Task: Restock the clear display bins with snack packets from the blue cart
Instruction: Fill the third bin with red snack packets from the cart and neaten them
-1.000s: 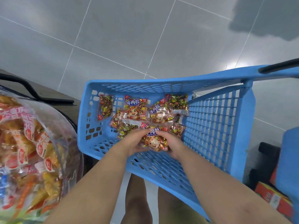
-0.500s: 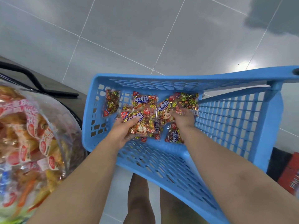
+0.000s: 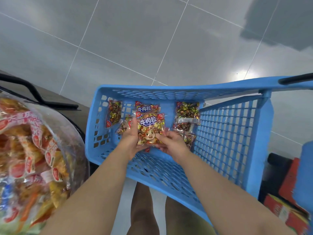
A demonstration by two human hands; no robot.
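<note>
Snack packet [image 3: 150,131] with the cartoon ox, held between both hands, low inside the blue cart [image 3: 225,136]! Left hand [image 3: 130,141] grips its left edge and right hand [image 3: 172,145] pinches the lower right corner (fingers [image 3: 134,126] curled onto the wrapper on both sides). Loose packets [image 3: 187,111] lie beyond it. The clear display bin [image 3: 72,133] sits left of the cart.

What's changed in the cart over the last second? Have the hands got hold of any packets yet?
Half a second ago the hands were spread apart over the pile. Now the left hand and right hand have come together and grip a stack of packets between them, cartoon face up. The packet by the left wall, the cart and the bin stayed put.
</note>
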